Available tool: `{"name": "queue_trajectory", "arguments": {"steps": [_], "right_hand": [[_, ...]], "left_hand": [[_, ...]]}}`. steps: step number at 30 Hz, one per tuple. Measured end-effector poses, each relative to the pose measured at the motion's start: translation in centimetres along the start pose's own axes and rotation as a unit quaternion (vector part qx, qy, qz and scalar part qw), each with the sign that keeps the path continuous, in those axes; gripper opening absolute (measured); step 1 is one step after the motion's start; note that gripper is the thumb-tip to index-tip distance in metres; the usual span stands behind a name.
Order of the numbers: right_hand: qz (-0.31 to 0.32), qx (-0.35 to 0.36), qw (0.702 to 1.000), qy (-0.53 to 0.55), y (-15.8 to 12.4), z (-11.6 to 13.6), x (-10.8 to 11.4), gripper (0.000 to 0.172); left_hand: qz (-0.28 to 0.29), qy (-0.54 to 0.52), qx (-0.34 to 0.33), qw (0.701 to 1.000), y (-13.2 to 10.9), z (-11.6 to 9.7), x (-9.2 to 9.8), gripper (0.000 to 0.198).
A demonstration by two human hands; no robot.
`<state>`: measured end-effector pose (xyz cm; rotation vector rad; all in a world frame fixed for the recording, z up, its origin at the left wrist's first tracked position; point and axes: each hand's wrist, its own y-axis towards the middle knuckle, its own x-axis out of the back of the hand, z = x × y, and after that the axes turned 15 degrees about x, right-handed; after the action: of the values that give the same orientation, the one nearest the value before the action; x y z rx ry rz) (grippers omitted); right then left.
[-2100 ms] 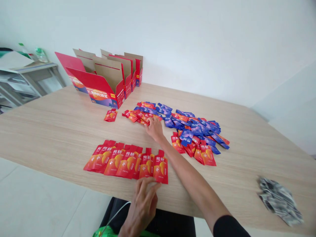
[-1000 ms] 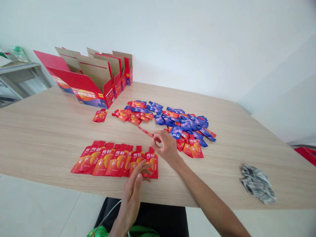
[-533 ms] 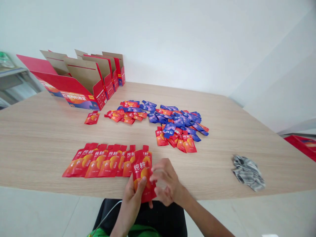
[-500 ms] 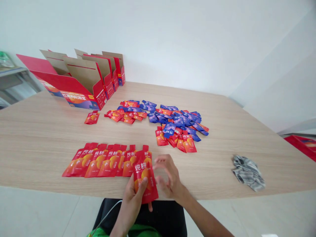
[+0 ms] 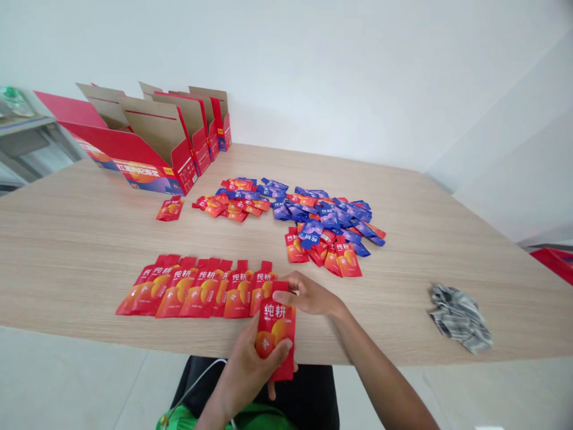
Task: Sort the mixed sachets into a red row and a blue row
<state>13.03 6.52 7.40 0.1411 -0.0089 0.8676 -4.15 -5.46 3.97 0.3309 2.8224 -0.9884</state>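
A red pouch [image 5: 278, 325] with orange fruit printed on it is held upright over the table's front edge. My left hand [image 5: 250, 361] grips its lower part, thumb across the front. At the top, my right hand [image 5: 308, 294] pinches the narrow spout end, thumb in front and fingers behind. Just left of the hands lies an overlapping row of red pouches [image 5: 199, 292], their narrow ends pointing away from me. The pouch at the row's right end [image 5: 261, 283] is partly covered by the held one.
Beyond the hands are mixed piles of blue pouches [image 5: 329, 216] and red pouches [image 5: 235, 209]. One red pouch [image 5: 170, 209] lies apart, near open cardboard boxes [image 5: 147, 176] at the back left. A crumpled striped cloth [image 5: 461, 318] rests on the right.
My right hand has closed from a spread pose onto the pouch's top end. The held pouch has shifted slightly right and stands straighter. The whole view has shifted a little.
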Motion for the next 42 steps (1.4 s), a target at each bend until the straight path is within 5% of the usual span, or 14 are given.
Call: {"name": "queue_trajectory", "arguments": {"steps": [8, 16, 20, 26, 32, 42], "right_hand": [[-0.001, -0.004, 0.997, 0.074, 0.0, 0.1, -0.4, 0.052], [-0.067, -0.040, 0.986, 0.145, -0.5, -1.3, -1.2, 0.054], [-0.136, -0.040, 0.981, 0.130, -0.9, -2.2, -0.6, 0.053], [-0.287, -0.039, 0.948, 0.135, -1.5, -3.2, -0.1, 0.051], [-0.274, -0.045, 0.951, 0.140, -1.4, -3.0, -0.1, 0.053], [-0.146, -0.017, 0.989, -0.002, 0.2, -1.8, 0.0, 0.059]], "left_hand": [[-0.021, 0.023, 0.016, 0.999, -0.3, 0.2, -0.1, 0.062], [-0.008, 0.014, 0.017, 1.000, -0.7, 0.2, -0.2, 0.066], [0.016, -0.014, 0.001, 1.000, -0.2, 0.4, -0.1, 0.071], [0.130, 0.004, 0.024, 0.991, 0.2, 0.8, 0.8, 0.061], [0.159, 0.014, 0.068, 0.985, 0.0, 0.5, 1.0, 0.067], [0.120, 0.004, 0.081, 0.989, -0.8, 0.2, 1.8, 0.072]]}}
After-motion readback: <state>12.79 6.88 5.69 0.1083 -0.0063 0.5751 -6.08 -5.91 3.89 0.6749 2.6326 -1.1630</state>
